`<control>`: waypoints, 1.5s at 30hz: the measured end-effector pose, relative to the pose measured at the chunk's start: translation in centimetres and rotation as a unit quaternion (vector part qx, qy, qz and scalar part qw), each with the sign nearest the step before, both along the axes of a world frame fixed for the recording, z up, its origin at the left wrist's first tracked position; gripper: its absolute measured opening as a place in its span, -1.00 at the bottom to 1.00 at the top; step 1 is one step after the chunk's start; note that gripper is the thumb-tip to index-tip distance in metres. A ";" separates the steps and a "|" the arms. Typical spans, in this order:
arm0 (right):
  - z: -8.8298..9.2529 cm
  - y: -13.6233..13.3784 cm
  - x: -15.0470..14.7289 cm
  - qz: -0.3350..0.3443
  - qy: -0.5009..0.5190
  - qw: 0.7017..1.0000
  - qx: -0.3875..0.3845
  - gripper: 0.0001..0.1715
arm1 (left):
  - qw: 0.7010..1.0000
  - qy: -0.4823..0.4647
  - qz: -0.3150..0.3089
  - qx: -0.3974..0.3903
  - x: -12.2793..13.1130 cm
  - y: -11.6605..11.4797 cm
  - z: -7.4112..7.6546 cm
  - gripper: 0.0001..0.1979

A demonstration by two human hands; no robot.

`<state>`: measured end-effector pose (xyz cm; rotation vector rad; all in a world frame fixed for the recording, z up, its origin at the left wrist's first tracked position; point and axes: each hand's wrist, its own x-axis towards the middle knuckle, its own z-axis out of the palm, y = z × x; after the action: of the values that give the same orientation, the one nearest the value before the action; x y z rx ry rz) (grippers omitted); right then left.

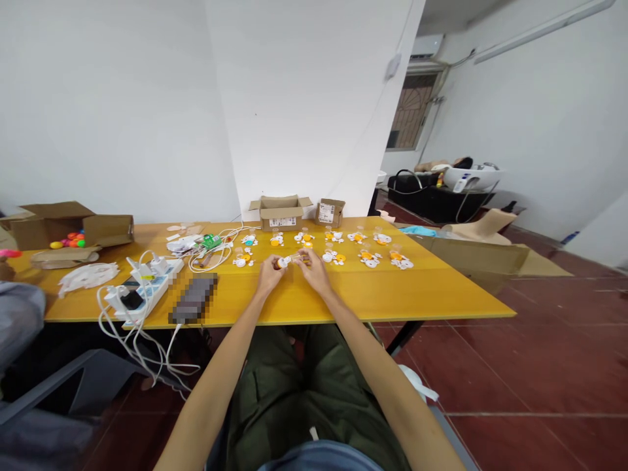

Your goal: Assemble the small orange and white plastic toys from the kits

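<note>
My left hand [269, 273] is closed on a small white and orange plastic part [283, 262], held just above the yellow table [383, 294]. Beside it, my right hand [313, 271] has its fingers pinched together around a small pale piece [296, 259], too tiny to name. The two hands almost meet. Beyond them lie little groups of white and orange plastic parts with clear cups, such as one white and orange set [333, 258] to the right and another white and orange set [242, 261] to the left. One group has a teal part [249, 241].
Two cardboard boxes, an open box [280, 214] and a smaller box [330, 212], stand along the wall. At left are a power strip [156, 288] with tangled cables, a phone [195, 298], and a box of coloured balls [49, 226]. Another person's sleeve [19, 317] shows at far left.
</note>
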<state>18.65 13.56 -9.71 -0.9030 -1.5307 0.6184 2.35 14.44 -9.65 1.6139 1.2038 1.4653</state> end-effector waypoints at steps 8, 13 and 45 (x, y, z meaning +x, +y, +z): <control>-0.1 -0.1 0.1 0.051 -0.037 0.998 -0.016 -0.80 | 0.999 0.024 -0.029 0.009 0.0 -0.3 -0.1 -0.77; -0.4 0.2 0.2 0.077 -0.014 0.996 -0.031 -0.81 | 0.998 -0.010 -0.055 0.006 0.2 -0.4 0.0 -0.74; 0.0 0.3 0.7 0.088 0.033 0.992 -0.088 -0.54 | 0.983 -0.057 -0.173 -0.035 0.1 -1.9 1.6 -0.65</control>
<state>19.32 13.81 -9.72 -0.8743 -1.5233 0.9143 2.46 12.52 -8.02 1.5748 0.8503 1.2611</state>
